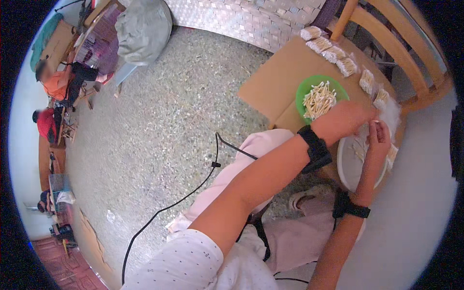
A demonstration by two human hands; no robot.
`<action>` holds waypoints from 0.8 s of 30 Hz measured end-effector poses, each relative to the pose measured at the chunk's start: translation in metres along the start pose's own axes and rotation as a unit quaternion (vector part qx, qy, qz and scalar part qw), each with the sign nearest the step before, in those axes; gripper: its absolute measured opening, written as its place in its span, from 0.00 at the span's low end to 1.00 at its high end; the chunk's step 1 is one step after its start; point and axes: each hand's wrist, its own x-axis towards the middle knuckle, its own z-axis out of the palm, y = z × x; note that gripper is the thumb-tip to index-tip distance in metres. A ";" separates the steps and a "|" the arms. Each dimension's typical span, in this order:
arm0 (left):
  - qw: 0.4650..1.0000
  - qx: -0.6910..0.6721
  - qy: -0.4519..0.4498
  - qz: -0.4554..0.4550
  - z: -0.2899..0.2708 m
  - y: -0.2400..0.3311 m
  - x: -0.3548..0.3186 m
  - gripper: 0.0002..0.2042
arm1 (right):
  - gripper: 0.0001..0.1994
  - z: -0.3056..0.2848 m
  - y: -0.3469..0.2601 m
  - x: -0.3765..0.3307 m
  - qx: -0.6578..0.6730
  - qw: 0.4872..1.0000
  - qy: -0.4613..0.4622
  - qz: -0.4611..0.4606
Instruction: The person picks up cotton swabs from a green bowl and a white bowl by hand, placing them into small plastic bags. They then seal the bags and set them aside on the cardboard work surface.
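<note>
My left hand (344,121) reaches across to the right, just past a green bowl (302,92) heaped with cotton swabs (319,100). Close against it, my right hand (379,136) has its fingers curled in a pinch. A small white bit shows between the two hands, too small to name. Both hands are closed above the far rim of a white basin (341,166), in which a few loose swabs (358,147) lie. Clear plastic (390,116) lies beside the hands. The left fingertips are partly hidden.
Bagged bundles of cotton swabs (333,54) line the far right of a cardboard sheet (270,87). A wooden chair back (386,36) stands behind them. A black cable (166,209) crosses on the left. Two people (55,84) sit far left, near a grey sack (144,31).
</note>
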 end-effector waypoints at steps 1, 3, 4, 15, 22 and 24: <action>0.999 -0.003 -0.038 -0.018 -0.005 0.000 -0.002 0.32 | 0.12 0.004 -0.006 0.000 0.026 0.999 0.035 -0.008; 0.996 -0.009 -0.075 -0.039 -0.012 -0.001 -0.007 0.32 | 0.11 0.006 -0.010 -0.001 0.049 0.997 0.066 -0.015; 0.997 0.009 -0.074 -0.026 -0.014 -0.003 -0.010 0.31 | 0.11 0.006 -0.011 -0.002 0.027 0.998 0.058 -0.023; 0.999 0.048 0.010 -0.012 -0.009 -0.006 -0.008 0.31 | 0.11 0.018 0.021 -0.006 -0.059 0.993 -0.004 -0.099; 0.998 -0.050 0.033 -0.013 0.003 -0.014 0.001 0.27 | 0.12 0.021 0.001 -0.006 -0.046 0.996 0.025 -0.078; 0.996 -0.036 0.073 0.021 0.008 -0.018 0.000 0.25 | 0.10 0.021 -0.001 -0.009 -0.082 0.994 0.009 -0.076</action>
